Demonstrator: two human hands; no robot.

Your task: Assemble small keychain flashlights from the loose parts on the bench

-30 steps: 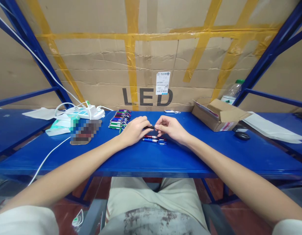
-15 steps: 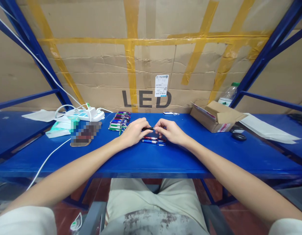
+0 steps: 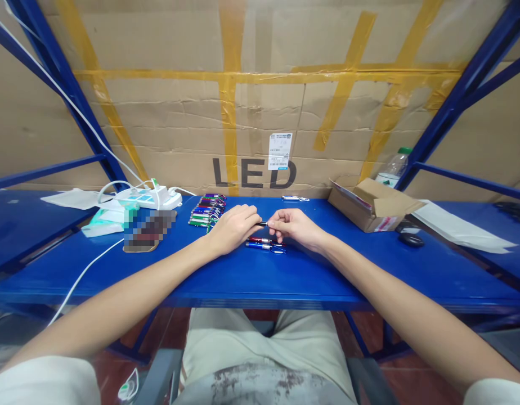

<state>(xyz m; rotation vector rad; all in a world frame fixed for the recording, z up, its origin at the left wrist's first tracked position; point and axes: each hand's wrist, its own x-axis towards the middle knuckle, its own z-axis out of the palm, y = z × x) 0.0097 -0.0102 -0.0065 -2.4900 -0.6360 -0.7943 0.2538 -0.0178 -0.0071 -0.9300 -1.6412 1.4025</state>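
Fingers of my left hand (image 3: 236,228) are wrapped round a slim black pen-like item (image 3: 262,224), hiding most of it. My right hand (image 3: 297,228) pinches its right end. Just below and between the hands, a red pen-like item (image 3: 260,240) and a blue one (image 3: 258,246) lie side by side on the blue table (image 3: 268,275), with metal clips at their right ends. Left of my left hand is a column of several coloured ones (image 3: 206,211) with clips. Another single item (image 3: 295,198) lies at the table's back edge.
An open cardboard box (image 3: 370,205) stands at the right, near a black mouse (image 3: 411,239), white sheets (image 3: 462,228) and a bottle (image 3: 394,169). At the left are a power strip (image 3: 148,197) with cables, a green-white packet (image 3: 106,220) and a blurred flat object (image 3: 148,232).
My left fingers have closed further over the black item, so less of it shows. My right hand keeps its pinch, slightly shifted. The whole view has moved a little.
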